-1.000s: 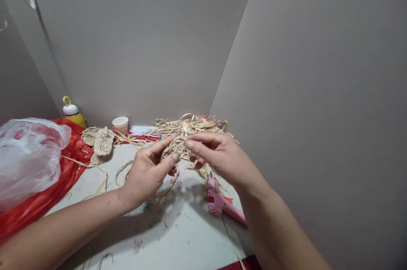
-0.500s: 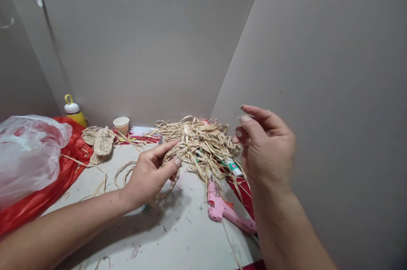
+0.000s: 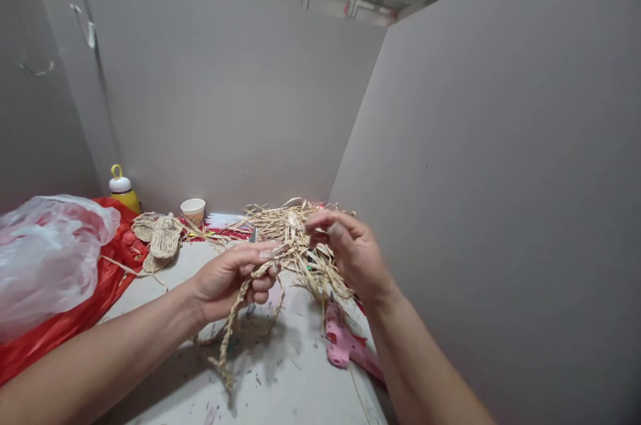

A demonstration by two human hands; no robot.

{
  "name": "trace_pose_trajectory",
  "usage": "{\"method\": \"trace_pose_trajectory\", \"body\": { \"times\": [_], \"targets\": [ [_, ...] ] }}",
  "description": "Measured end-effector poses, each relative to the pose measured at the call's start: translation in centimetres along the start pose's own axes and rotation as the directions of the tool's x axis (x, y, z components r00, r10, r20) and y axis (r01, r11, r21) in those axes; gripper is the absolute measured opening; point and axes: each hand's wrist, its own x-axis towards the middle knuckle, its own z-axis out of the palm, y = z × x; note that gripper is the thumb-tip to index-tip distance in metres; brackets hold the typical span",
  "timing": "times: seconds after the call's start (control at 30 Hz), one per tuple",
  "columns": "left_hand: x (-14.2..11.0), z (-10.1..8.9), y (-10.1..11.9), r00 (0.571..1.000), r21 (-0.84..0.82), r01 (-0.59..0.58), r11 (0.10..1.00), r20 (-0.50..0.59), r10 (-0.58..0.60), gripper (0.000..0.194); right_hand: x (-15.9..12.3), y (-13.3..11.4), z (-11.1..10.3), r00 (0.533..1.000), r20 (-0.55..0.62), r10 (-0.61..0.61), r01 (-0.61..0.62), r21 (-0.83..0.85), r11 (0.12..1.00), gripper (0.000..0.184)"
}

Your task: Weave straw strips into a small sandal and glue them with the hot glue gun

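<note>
My left hand (image 3: pixel 223 281) is closed on a braided straw cord (image 3: pixel 231 321), pinched between thumb and fingers. One end of the braid hangs down over the table; a thinner loop droops behind it. To the right of the braid's upper end, my right hand (image 3: pixel 358 258) is raised with its fingers curled in toward the thumb. Whatever its fingertips hold, if anything, is too small to make out. Behind both hands lies a heap of dry straw strips (image 3: pixel 273 217). A pink glue gun (image 3: pixel 341 339) rests on the table, partly behind my right forearm.
Woven straw pieces (image 3: pixel 165 238) lie at the back left, near a paper cup (image 3: pixel 193 211) and a yellow bottle (image 3: pixel 125 197). A clear plastic bag (image 3: pixel 50 258) sits on red plastic (image 3: pixel 120 271) at the left. Grey panels (image 3: pixel 240 98) enclose the stained white table (image 3: pixel 280 385).
My right hand has come left and lower, toward the braid. My left hand has turned, and the braid now hangs down in front of it. The view has tilted up, revealing shelves.
</note>
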Motion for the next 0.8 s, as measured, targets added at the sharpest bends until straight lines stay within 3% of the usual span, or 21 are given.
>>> {"method": "trace_pose_trajectory", "body": {
  "times": [0.1,0.17,0.23,0.37,0.43,0.5,0.53,0.7,0.8],
  "targets": [
    [-0.3,0.3,-0.3,0.999,0.023,0.025,0.999,0.026,-0.026,0.02,-0.4,-0.9,0.9,0.965,0.262,-0.029,0.034,-0.014,0.999,0.051],
    [-0.4,0.3,-0.6,0.999,0.039,0.03,0.999,0.038,-0.031,0.022,-0.7,-1.4,1.5,0.937,0.346,-0.05,0.067,-0.036,0.997,0.029],
    [-0.3,0.2,-0.7,0.998,0.069,0.042,0.997,0.047,-0.045,0.024,-0.9,-1.7,1.9,0.942,0.334,-0.042,0.056,-0.032,0.998,0.005],
    [0.1,-0.2,-0.1,0.994,0.278,0.106,0.955,0.005,-0.112,0.046,-1.0,-2.2,1.7,0.956,0.293,0.007,-0.008,0.001,1.0,0.01],
    [0.1,-0.2,0.5,0.995,0.435,-0.004,0.9,-0.092,0.048,0.051,-1.0,-2.4,1.3,0.958,0.282,0.048,-0.029,-0.071,0.997,0.013],
    [0.0,-0.1,0.9,0.956,0.588,-0.129,0.799,-0.139,0.257,0.046,-0.9,-2.5,1.1,0.952,0.281,0.12,-0.075,-0.166,0.983,0.018],
    [-0.1,0.1,0.9,0.942,0.637,-0.156,0.755,-0.133,0.307,0.046,-0.9,-2.6,1.1,0.945,0.284,0.161,-0.107,-0.197,0.975,0.02],
    [-0.6,1.0,-0.5,0.96,0.662,-0.167,0.731,-0.061,0.275,0.036,-1.1,-2.4,2.2,0.911,0.322,0.257,-0.197,-0.209,0.958,0.026],
    [-0.6,1.1,-1.2,0.947,0.649,-0.187,0.737,-0.081,0.311,0.031,-1.2,-2.1,2.9,0.931,0.286,0.225,-0.164,-0.222,0.961,0.026]
  ]
}}
